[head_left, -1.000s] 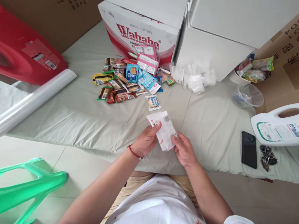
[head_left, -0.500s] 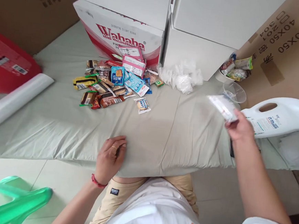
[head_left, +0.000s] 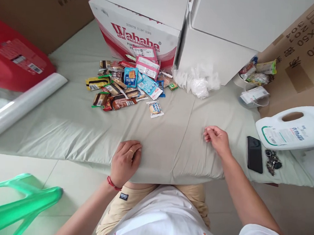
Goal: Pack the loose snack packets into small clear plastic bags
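Note:
My left hand (head_left: 126,158) rests on the cloth near the front edge, its fingers lying down with nothing in them. Over the cloth on the right is my right hand (head_left: 217,139), fingers curled together and holding nothing. Between and beyond the hands lies a single small wrapped biscuit (head_left: 155,109). Behind it spreads a heap of packaged snacks (head_left: 118,87), with a blue packet (head_left: 130,77) and pink-and-white packets (head_left: 147,66) on top. A white packet (head_left: 253,95) sits in a clear plastic tub (head_left: 264,101) at the right.
Crumpled clear wrappers (head_left: 199,82) lie before white boxes (head_left: 219,53). A round container of snacks (head_left: 238,80), a white jug (head_left: 297,128), a phone (head_left: 255,154) and keys (head_left: 273,162) stand or lie right. Left are a red container (head_left: 17,59) and a plastic roll (head_left: 24,109).
My right hand has let go of the white packet, which now sits in the clear tub. That hand has moved left and toward me. The view has shifted slightly; my left hand stays put.

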Motion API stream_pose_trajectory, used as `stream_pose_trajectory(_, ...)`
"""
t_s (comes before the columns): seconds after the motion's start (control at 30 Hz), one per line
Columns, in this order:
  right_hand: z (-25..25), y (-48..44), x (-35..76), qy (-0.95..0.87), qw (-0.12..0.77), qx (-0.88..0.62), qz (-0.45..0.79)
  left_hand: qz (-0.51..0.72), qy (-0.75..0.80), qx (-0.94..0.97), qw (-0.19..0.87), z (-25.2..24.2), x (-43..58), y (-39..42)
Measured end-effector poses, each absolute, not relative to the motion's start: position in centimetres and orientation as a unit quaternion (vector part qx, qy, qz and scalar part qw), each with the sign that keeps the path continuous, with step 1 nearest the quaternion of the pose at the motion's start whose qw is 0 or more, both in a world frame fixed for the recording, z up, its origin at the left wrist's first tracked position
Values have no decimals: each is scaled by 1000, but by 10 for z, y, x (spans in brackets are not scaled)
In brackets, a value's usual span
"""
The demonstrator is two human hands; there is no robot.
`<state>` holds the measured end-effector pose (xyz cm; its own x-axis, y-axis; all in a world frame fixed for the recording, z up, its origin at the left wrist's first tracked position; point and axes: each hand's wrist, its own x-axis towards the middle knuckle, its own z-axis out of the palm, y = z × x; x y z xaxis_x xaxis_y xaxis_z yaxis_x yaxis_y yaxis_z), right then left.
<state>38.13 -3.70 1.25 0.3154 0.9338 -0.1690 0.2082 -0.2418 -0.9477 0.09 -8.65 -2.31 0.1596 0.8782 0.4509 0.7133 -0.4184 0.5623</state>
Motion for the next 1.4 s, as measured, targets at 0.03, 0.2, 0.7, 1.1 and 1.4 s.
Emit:
stream_pose_trajectory(0.03,8,-40,367,-459,426,-658,418,375,533,747,131,-19,1,-85)
stream_pose_trajectory(0.2,7,-17,319,-565,358,-615,418,372,589,682,222,-7,-1,-83)
stream_pose_trajectory(0.7,16,161,346,-610,364,-701,55,410,575,706,58,-45,1,-95)
stream_pose_trajectory(1.1,38,163,311,-577,515,-627,93,438,621,617,205,-26,3,-95)
stream_pose_trajectory(1.4,32,13,260,-387,559,-500,535,586,405,450,539,-3,9,-79)
